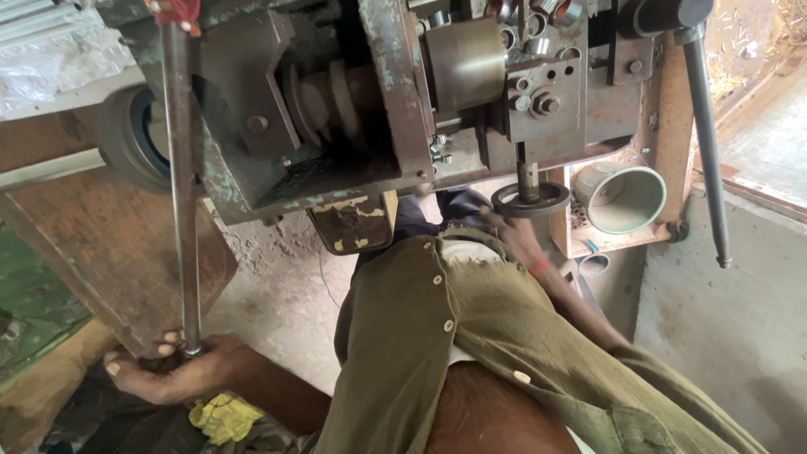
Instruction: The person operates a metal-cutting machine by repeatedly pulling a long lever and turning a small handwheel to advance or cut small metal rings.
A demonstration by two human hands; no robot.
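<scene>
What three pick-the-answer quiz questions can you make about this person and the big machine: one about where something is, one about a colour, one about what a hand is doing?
1. Where is the pale green metal cup?
A. Lying on its side, right of the round handwheel
B. On the floor by the yellow cloth
C. On top of the long rod

2. What colour is the person's shirt?
A. Red
B. Olive green
C. Blue

3. What is the left hand doing?
A. Resting flat and open
B. Gripping the long rod's lower end
C. Holding the cup

Answers:
1 A, its open mouth shows beside the handwheel.
2 B, the buttoned cloth is olive.
3 B, fingers wrap the long rod.
</scene>
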